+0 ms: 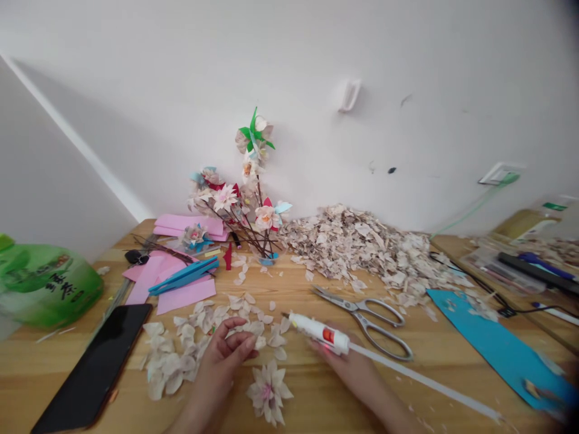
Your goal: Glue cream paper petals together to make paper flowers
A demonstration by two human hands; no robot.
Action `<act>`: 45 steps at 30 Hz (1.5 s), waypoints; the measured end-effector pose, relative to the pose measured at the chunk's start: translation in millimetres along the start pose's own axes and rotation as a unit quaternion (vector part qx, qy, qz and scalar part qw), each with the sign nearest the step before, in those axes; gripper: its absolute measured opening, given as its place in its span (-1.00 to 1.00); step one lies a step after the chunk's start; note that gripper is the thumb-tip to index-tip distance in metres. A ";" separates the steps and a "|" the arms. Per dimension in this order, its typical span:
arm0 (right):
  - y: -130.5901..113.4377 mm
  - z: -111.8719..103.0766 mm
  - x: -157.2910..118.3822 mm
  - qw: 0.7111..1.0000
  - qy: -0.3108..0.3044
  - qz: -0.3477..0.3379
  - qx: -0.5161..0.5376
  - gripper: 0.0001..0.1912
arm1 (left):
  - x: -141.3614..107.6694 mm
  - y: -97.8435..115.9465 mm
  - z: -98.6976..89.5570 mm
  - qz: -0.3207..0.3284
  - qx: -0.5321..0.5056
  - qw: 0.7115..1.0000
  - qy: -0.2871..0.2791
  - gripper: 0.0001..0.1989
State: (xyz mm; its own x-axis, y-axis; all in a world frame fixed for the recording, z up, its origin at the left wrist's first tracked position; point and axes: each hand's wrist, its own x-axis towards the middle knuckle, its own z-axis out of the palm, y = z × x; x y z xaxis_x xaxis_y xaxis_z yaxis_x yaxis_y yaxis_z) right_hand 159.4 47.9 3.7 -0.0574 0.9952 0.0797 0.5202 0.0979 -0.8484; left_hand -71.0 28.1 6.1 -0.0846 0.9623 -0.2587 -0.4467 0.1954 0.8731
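My left hand (230, 346) is closed, thumb and fingers pinched on a pale petal (260, 342) beside a loose group of petals (174, 361). In my right hand (344, 361) is a white glue gun (319, 333), its tip pointing left toward the petals and a long glue stick (425, 381) running out of its back end. A finished-looking flower with a pink centre (270, 393) lies on the wood between my two hands. Metal scissors (368, 316) rest just beyond my right hand, handles to the right.
Flowers on stems (248, 211) stand against the wall beside a large petal heap (357, 241). Pink paper (187, 295), blue tweezers (185, 276), a black phone (97, 367) and a green bottle (49, 283) are left. A blue sheet (493, 343) and a cable (479, 280) lie right.
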 end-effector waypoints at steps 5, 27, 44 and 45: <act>30.4 -2.7 25.0 0.996 0.063 0.031 -0.059 -0.64 | 0.0 2.8 -1.3 -0.008 -0.010 1.000 0.009 -0.61; -12.9 51.1 -35.6 0.993 -0.107 -0.054 0.017 -0.67 | 2.1 8.4 -8.2 0.031 -0.034 0.999 0.030 -0.53; -25.9 66.5 -11.5 0.969 -0.036 -0.047 0.239 -0.61 | 0.8 34.4 -9.1 0.065 -0.007 0.993 0.094 -0.40; -24.7 68.9 -13.3 0.969 -0.008 -0.050 0.240 -0.60 | 0.7 34.8 -8.8 0.064 -0.004 0.993 0.096 -0.40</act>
State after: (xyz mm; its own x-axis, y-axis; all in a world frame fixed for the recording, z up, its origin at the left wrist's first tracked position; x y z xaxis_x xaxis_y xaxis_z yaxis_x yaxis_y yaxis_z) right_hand 88.6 31.8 -12.4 -0.1016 0.9803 0.1693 0.0550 0.1754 -0.9830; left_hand -94.5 33.9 32.6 -0.3096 0.9249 -0.2208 -0.4283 0.0716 0.9008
